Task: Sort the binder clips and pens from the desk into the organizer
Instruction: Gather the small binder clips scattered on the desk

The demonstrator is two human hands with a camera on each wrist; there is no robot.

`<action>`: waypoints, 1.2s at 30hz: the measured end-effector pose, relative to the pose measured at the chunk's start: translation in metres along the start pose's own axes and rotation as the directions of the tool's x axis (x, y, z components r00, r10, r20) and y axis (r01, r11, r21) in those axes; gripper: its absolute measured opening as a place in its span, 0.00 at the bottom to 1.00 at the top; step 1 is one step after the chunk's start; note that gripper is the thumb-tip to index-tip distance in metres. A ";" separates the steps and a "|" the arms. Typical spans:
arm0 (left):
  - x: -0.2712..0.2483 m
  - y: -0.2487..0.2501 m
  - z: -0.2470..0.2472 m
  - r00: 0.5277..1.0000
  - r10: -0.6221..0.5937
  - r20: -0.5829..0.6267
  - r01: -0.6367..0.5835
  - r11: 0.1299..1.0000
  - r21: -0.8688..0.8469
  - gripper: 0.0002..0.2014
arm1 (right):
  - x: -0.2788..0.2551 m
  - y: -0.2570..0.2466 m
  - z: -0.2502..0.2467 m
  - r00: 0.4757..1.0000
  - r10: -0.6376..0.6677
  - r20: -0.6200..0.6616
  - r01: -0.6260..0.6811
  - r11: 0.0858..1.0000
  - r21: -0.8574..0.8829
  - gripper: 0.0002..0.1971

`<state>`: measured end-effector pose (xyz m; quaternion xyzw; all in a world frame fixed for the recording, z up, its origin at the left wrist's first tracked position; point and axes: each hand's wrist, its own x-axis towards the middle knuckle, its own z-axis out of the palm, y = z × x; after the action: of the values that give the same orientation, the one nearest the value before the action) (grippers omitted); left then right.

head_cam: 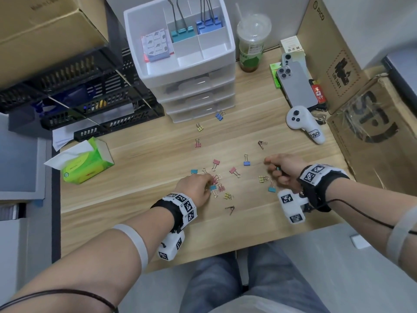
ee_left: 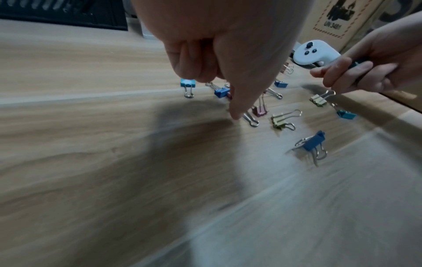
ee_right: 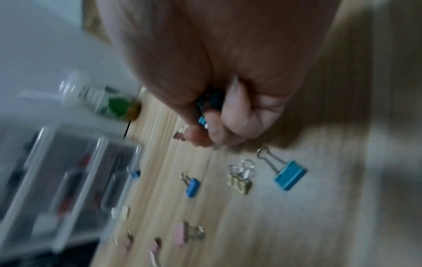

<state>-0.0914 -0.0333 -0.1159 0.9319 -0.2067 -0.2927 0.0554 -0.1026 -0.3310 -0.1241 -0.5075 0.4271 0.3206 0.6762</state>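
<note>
Several small coloured binder clips lie scattered on the wooden desk (head_cam: 140, 181). My left hand (head_cam: 198, 184) reaches into the cluster; its thumb tip (ee_left: 235, 115) touches the desk and its curled fingers (ee_left: 196, 72) hover over a blue clip (ee_left: 221, 92), not closed on it. My right hand (head_cam: 282, 168) is a fist that grips teal clips (ee_right: 205, 108), above a yellow clip (head_cam: 262, 178) and a teal clip (head_cam: 272, 189). The white drawer organizer (head_cam: 230, 48) stands at the back; its top tray holds large teal clips (head_cam: 181, 33) and large blue clips (head_cam: 208, 24). No pens show.
A green tissue box (head_cam: 90, 163) sits at the left and black mesh trays (head_cam: 79, 98) behind it. At the right are a white controller (head_cam: 302, 123), phones (head_cam: 297, 86), a drink cup (head_cam: 252, 46) and cardboard boxes (head_cam: 372, 109). Stray clips lie near the organizer's base.
</note>
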 end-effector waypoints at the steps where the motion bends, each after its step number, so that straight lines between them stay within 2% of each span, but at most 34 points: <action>1: 0.000 0.000 0.001 1.000 0.018 0.005 -0.018 1.000 0.008 0.16 | 0.000 0.001 -0.002 0.996 -0.060 -0.065 0.050 0.988 -0.148 0.06; 2: 0.001 0.001 0.001 0.999 0.038 0.017 -0.039 0.999 0.021 0.18 | 0.000 0.002 -0.003 0.984 -0.135 -0.113 0.093 0.944 -0.316 0.07; 4: 0.004 0.003 0.001 0.996 0.077 0.052 -0.080 0.995 0.057 0.20 | 0.002 0.005 -0.009 0.937 -0.306 -0.166 0.146 0.778 -0.611 0.08; 6: 0.007 0.004 0.001 0.991 0.104 0.080 -0.111 0.989 0.093 0.21 | 0.005 0.008 -0.015 0.917 -0.375 -0.138 0.141 0.627 -0.767 0.09; 8: 0.008 0.005 0.001 0.990 0.116 0.076 -0.125 0.984 0.124 0.20 | 0.003 0.008 -0.017 0.931 -0.349 -0.107 0.106 0.539 -0.836 0.12; 12: 0.010 0.005 -0.001 0.988 0.133 0.076 -0.145 0.972 0.185 0.16 | -0.012 0.007 -0.007 0.958 -0.264 -0.110 -0.013 0.341 -0.940 0.27; 18: 0.010 0.008 -0.004 0.983 0.160 0.095 -0.179 0.951 0.251 0.15 | -0.020 0.012 0.015 0.974 -0.191 -0.122 -0.081 0.210 -0.974 0.26; 22: 0.009 0.010 -0.007 0.987 0.142 0.075 -0.153 0.974 0.167 0.13 | -0.018 0.012 0.024 0.974 -0.163 -0.158 -0.124 0.200 -0.972 0.16; 26: 0.005 0.010 -0.012 0.998 0.042 0.035 -0.043 0.999 0.032 0.15 | -0.016 0.009 0.025 0.970 -0.169 -0.178 -0.122 0.297 -0.947 0.20; 29: 0.003 0.005 -0.016 0.998 -0.011 0.068 0.016 0.996 -0.082 0.13 | -0.016 0.003 0.026 0.965 -0.188 -0.185 -0.111 0.349 -0.931 0.17; 32: 0.004 -0.002 -0.019 0.993 -0.031 0.115 0.054 0.980 -0.194 0.06 | -0.016 -0.008 0.028 0.962 -0.220 -0.158 -0.049 0.432 -0.901 0.19; 36: 0.001 -0.006 -0.024 0.992 -0.058 0.116 0.091 0.950 -0.299 0.05 | -0.017 -0.020 0.040 0.954 -0.284 -0.092 0.076 0.530 -0.845 0.16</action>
<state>-0.0749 -0.0289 -0.0986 0.9027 -0.1265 -0.3718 0.1759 -0.0828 -0.2982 -0.0958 -0.8401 0.2403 0.3546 0.3328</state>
